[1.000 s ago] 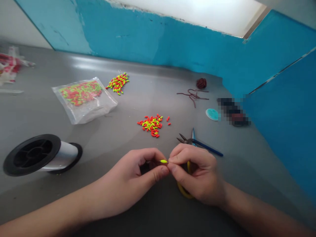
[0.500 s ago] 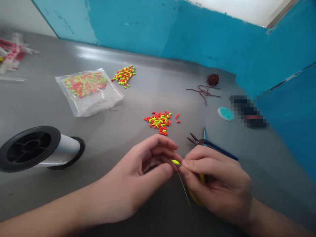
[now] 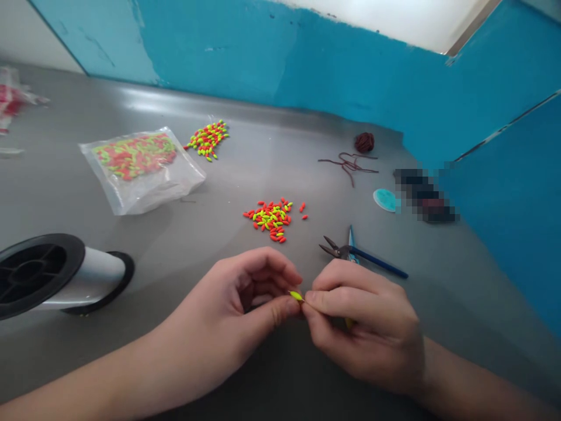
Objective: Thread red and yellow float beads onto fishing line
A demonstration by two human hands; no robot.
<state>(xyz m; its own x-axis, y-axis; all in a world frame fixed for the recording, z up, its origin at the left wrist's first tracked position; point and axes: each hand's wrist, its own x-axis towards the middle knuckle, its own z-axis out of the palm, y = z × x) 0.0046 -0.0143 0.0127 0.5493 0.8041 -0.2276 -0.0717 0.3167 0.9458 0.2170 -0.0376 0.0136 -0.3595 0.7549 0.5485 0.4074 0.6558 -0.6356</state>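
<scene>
On the gray tabletop (image 3: 280, 158), the right hand (image 3: 363, 327) pinches a tiny lime-green bead (image 3: 296, 296) just beside the curled-up left hand (image 3: 245, 298). The bead looks light and slippery, so hold it with fingertips.

Grey bench (image 3: 272, 161) w/ line spool (image 3: 103, 275), bagged beads (image 3: 135, 156), loose beads (image 3: 269, 221), pliers (image 3: 333, 250)

You're watching from your own head, the camera tipped forward and down across the grey work surface (image 3: 272, 169)! Your left hand (image 3: 228, 304) and right hand (image 3: 363, 327) sit close in at 6 o'clock, while the blue wall (image 3: 263, 58) runs farther off from 12 round to 3 o'clock.
</scene>
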